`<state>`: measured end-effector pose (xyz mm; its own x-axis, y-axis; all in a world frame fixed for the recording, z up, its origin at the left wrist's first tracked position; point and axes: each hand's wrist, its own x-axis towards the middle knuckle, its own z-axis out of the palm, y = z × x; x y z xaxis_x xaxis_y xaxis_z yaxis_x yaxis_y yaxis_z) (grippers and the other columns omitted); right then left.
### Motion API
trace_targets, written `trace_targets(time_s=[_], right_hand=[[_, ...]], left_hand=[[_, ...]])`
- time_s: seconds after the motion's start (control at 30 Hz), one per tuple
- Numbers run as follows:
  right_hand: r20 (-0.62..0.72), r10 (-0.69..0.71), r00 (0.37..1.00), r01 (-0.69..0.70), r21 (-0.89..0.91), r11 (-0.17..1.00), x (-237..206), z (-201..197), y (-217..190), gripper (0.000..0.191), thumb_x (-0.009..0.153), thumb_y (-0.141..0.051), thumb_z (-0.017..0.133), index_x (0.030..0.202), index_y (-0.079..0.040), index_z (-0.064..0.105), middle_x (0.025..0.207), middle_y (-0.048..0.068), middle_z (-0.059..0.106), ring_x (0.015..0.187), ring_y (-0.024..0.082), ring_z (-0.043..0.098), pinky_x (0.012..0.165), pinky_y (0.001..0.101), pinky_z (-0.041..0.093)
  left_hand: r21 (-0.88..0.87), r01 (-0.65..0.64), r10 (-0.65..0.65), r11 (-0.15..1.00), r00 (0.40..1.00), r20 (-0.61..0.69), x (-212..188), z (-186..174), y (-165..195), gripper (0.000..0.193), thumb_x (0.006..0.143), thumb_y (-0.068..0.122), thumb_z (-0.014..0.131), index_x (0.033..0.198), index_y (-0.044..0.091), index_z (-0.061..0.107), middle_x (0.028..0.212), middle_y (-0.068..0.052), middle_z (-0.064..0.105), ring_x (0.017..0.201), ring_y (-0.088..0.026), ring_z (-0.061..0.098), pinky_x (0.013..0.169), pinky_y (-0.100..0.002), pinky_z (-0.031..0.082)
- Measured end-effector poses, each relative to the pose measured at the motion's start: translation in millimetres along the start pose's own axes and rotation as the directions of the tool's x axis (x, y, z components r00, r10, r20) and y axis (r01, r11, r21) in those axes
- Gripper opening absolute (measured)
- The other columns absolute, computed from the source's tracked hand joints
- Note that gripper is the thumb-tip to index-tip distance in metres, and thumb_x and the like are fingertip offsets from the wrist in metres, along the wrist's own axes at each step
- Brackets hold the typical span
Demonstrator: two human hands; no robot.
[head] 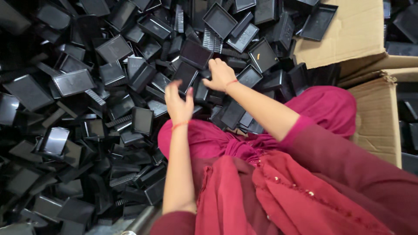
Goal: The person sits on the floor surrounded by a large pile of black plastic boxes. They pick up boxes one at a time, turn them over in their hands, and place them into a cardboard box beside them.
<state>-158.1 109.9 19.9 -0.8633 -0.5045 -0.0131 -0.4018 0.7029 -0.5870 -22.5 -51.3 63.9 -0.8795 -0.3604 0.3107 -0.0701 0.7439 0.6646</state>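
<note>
A large heap of black plastic rectangular trays [74, 82] spreads over the floor in front of me. My right hand [220, 74] reaches into the heap, its fingers closed over the edge of a black tray [195, 54]. My left hand [178, 102] hovers just above the pile with fingers apart and nothing in it, next to another black tray [186, 75]. Both wrists wear thin red threads. My magenta clothing [261, 174] covers my knees below the hands.
A brown cardboard box [374, 109] stands at the right, with a flattened cardboard flap [352, 35] at the upper right carrying a few black trays [318, 21]. Trays surround my knees on the left and front. A grey pipe-like edge [139, 224] shows at the bottom.
</note>
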Motion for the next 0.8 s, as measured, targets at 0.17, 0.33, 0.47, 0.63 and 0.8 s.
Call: trace_targets(time_s=[0.17, 0.33, 0.47, 0.63, 0.8], right_hand=[[-0.014, -0.101, 0.995, 0.101, 0.035, 0.994, -44.5, -18.1, 40.1, 0.039, 0.073, -0.033, 0.079, 0.09, -0.007, 0.055, 0.113, 0.018, 0.062, 0.104, 0.039, 0.063, 0.087, 0.045, 0.054], [0.027, -0.155, 0.988, 0.155, -0.001, 0.988, -110.3, -58.7, 51.6, 0.036, 0.063, -0.03, 0.08, 0.08, -0.007, 0.058, 0.129, 0.021, 0.059, 0.107, 0.041, 0.061, 0.088, 0.0447, 0.052], [0.03, 0.097, 0.995, -0.098, 0.534, 0.84, -156.8, -80.4, 41.1, 0.052, 0.081, -0.025, 0.066, 0.13, -0.007, 0.057, 0.129, 0.016, 0.061, 0.122, 0.031, 0.061, 0.106, 0.0385, 0.047], [-0.275, -0.057, 0.96, 0.234, 0.671, 0.704, -192.6, -101.0, 11.4, 0.063, 0.098, -0.013, 0.052, 0.159, -0.004, 0.04, 0.158, 0.018, 0.043, 0.152, 0.034, 0.04, 0.128, 0.0389, 0.026], [-0.272, -0.188, 0.944, 0.319, 0.6, 0.733, -213.8, -141.3, -3.6, 0.059, 0.102, -0.021, 0.05, 0.157, -0.002, 0.042, 0.164, 0.02, 0.041, 0.155, 0.035, 0.041, 0.131, 0.0399, 0.028]], left_hand=[[0.347, -0.041, 0.041, 0.937, 0.999, 0.009, 49.4, 36.6, -18.5, 0.078, 0.071, 0.025, 0.087, 0.137, -0.002, 0.055, 0.131, -0.018, 0.056, 0.122, -0.044, 0.056, 0.102, -0.061, 0.038], [0.306, 0.103, -0.166, 0.946, 0.968, 0.187, 31.6, 57.6, 6.1, 0.055, 0.081, 0.029, 0.085, 0.126, 0.01, 0.06, 0.113, -0.014, 0.064, 0.106, -0.039, 0.064, 0.088, -0.053, 0.048], [0.024, 0.147, -0.148, 0.989, 0.989, 0.019, -20.1, 81.3, 40.1, 0.025, 0.095, 0.017, 0.078, 0.116, 0.012, 0.065, 0.105, -0.013, 0.066, 0.098, -0.036, 0.068, 0.084, -0.044, 0.055], [-0.789, 0.267, -0.08, 0.553, 0.96, 0.268, -88.0, 99.3, 91.0, 0.058, 0.09, 0.005, 0.07, 0.141, 0.01, 0.042, 0.127, -0.005, 0.061, 0.117, -0.02, 0.062, 0.101, -0.034, 0.051], [-0.87, 0.492, -0.096, -0.035, 0.865, 0.493, -104.9, 72.0, 123.9, 0.067, 0.107, 0.012, 0.073, 0.156, 0.008, 0.028, 0.118, -0.012, 0.056, 0.099, -0.018, 0.054, 0.082, -0.027, 0.042]])
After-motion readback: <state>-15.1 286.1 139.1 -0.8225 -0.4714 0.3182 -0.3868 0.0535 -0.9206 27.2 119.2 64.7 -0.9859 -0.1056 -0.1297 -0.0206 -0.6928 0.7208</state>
